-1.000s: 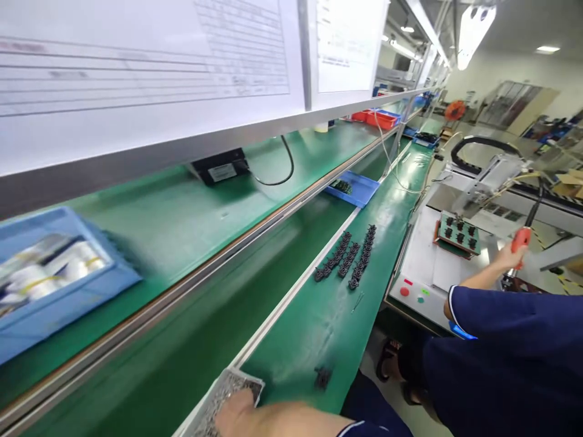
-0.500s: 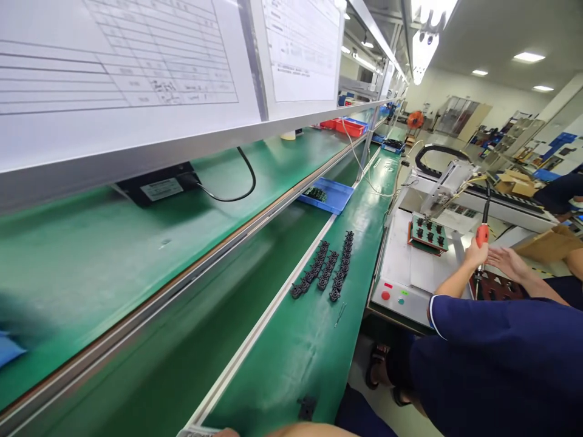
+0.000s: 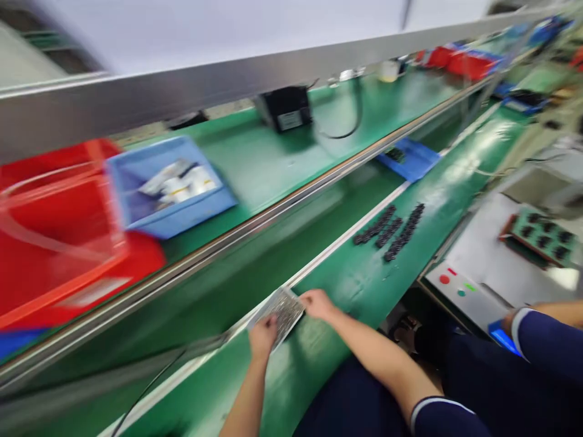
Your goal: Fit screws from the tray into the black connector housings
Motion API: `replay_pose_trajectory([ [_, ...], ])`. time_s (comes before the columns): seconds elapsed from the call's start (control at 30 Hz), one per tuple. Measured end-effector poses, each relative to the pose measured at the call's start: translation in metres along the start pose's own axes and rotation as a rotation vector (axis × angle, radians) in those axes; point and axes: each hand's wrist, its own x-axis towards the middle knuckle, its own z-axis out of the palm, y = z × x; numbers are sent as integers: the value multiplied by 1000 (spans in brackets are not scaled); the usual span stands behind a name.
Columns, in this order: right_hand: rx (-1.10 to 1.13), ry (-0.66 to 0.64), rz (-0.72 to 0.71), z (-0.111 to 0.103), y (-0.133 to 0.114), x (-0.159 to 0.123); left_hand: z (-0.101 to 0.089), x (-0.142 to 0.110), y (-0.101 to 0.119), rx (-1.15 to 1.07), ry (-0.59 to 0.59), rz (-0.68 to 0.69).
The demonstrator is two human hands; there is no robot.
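My left hand [image 3: 263,337] is over the near end of a pale tray [image 3: 261,314], fingers curled at its small grey pieces [image 3: 288,309]; whether one is pinched, I can't make out. My right hand [image 3: 317,303] is at the far end's body-side corner, fingertips drawn together; rim, piece or nothing between them, unclear. Tray location: green bench [image 3: 355,288], along the rail-side edge, long axis parallel to that edge. Key relation: pieces lie between my hands, directly under the left fingers, just left of the right; left hand nearer. Farther along the bench, well apart: three rows of black parts [image 3: 405,233], roughly parallel to the same edge. To my right, a co-worker's sleeve [image 3: 546,340] beside a machine [image 3: 485,233] with red and green buttons. Upper shelf [image 3: 262,164]: red bin [image 3: 50,230], blue bin [image 3: 182,221] holding packets, then a black box [image 3: 286,103]. White label [image 3: 290,120] on the box: print illegible. Bin label [image 3: 95,291], machine tags: blurred. No brand readable.
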Motion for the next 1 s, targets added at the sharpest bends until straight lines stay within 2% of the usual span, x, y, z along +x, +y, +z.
replay_pose_trajectory([
  [0.07,53,102,22,-33,35,-18,6,-4,-13,-193,-43,-46],
  [0.13,21,158,55,-66,79,-40,21,-15,-12,-415,-69,-100],
  [0.23,-63,239,141,-100,140,-82,57,-49,9,-731,-248,-77],
  [0.33,-185,249,183,-110,172,-115,100,-90,39,-844,-452,-39],
  [0.47,-349,242,221,-106,169,-126,144,-120,65,-784,-594,-78],
  [0.57,-344,257,217,-106,154,-127,158,-124,70,-692,-600,-74],
  [0.67,-245,245,198,-107,147,-133,159,-123,74,-627,-541,-38],
  [0.77,-272,232,204,-105,151,-139,154,-121,79,-545,-474,19],
  [0.93,-347,-18,77,-99,155,-141,146,-117,84,-369,-452,137],
  [1.0,-364,-29,50,-99,154,-138,144,-116,85,-356,-444,160],
])
